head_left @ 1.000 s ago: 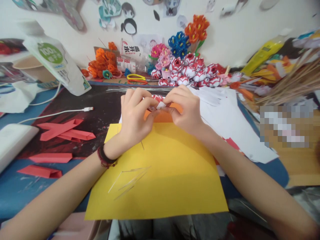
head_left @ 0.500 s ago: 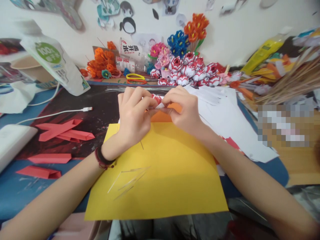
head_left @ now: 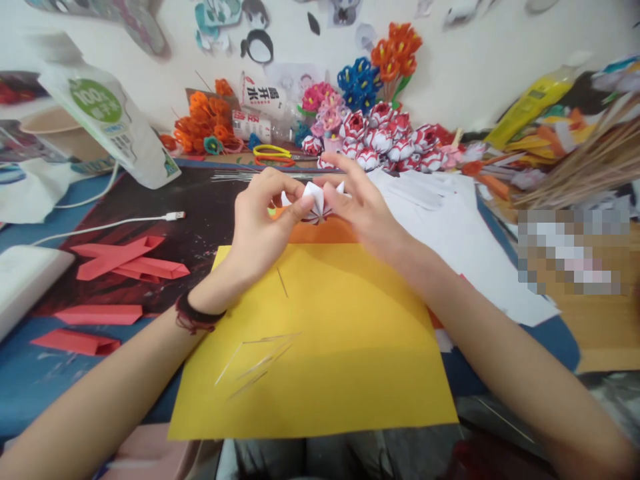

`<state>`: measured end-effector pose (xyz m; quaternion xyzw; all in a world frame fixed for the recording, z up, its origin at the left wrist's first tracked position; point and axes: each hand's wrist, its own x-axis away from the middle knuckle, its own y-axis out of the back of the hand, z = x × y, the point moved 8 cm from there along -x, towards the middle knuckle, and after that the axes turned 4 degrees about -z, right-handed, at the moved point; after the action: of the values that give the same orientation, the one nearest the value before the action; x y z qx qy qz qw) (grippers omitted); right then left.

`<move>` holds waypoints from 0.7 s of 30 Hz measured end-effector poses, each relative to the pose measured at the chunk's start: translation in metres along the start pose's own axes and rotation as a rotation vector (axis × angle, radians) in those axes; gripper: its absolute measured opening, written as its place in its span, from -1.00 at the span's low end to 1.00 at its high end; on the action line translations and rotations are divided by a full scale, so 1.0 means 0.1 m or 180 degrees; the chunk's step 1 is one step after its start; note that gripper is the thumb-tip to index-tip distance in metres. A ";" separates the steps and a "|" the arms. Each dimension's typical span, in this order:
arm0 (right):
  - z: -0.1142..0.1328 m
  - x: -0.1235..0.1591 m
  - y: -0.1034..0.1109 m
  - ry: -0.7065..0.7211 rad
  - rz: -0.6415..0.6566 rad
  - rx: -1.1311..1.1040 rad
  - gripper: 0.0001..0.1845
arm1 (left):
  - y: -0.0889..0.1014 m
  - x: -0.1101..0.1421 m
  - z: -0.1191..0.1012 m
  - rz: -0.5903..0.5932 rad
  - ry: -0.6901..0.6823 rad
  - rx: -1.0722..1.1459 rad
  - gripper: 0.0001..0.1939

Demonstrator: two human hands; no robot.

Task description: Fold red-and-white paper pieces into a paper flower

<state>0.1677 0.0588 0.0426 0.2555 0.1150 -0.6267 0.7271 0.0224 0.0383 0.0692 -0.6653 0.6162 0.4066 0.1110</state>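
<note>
A folded paper flower (head_left: pixel 315 195), white with a little red at its underside, is held up above the back edge of the yellow sheet (head_left: pixel 320 333). My left hand (head_left: pixel 263 217) pinches its left side between thumb and fingers. On the other side, my right hand (head_left: pixel 367 213) has its thumb against the white petals and a finger behind, while the index finger is lifted. Part of the flower is hidden by the fingers. Orange paper (head_left: pixel 320 232) lies just beneath the hands. Several thin wire pieces (head_left: pixel 263 363) rest on the yellow sheet.
Folded red paper strips (head_left: pixel 125 259) lie at left, near a white cable (head_left: pixel 100 230) and a tilted-looking white bottle (head_left: pixel 107 113). White paper sheets (head_left: pixel 450 233) spread at right. Red-and-white paper flowers (head_left: pixel 380 137) are heaped at the back. Thin sticks (head_left: pixel 575 163) jut in at far right.
The flower has turned, showing white petals and its underside instead of its red top. My right hand's fingers have loosened and lifted; my left hand still pinches it.
</note>
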 end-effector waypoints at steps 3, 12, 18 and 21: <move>-0.13 0.02 -0.10 -0.0651 0.0485 -0.0630 -0.38 | 0.01 0.00 0.04 -0.0033 0.0138 0.0393 -0.78; -0.09 0.11 -0.19 -0.1231 0.1208 -0.1466 -0.37 | -0.02 -0.04 0.04 0.0166 0.0350 0.1673 -0.80; -0.10 0.16 -0.27 -0.1412 0.1441 -0.2067 -0.60 | -0.05 -0.05 0.09 0.0407 0.0392 0.1620 -0.75; -0.11 0.15 -0.24 -0.1399 0.1398 -0.2083 -0.54 | -0.05 -0.08 0.06 0.0663 0.0337 0.1512 -0.72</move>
<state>0.1491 0.0497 0.0208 -0.1087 0.0930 -0.4275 0.8926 0.0252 0.0494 0.0688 -0.5739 0.7645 0.2244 0.1891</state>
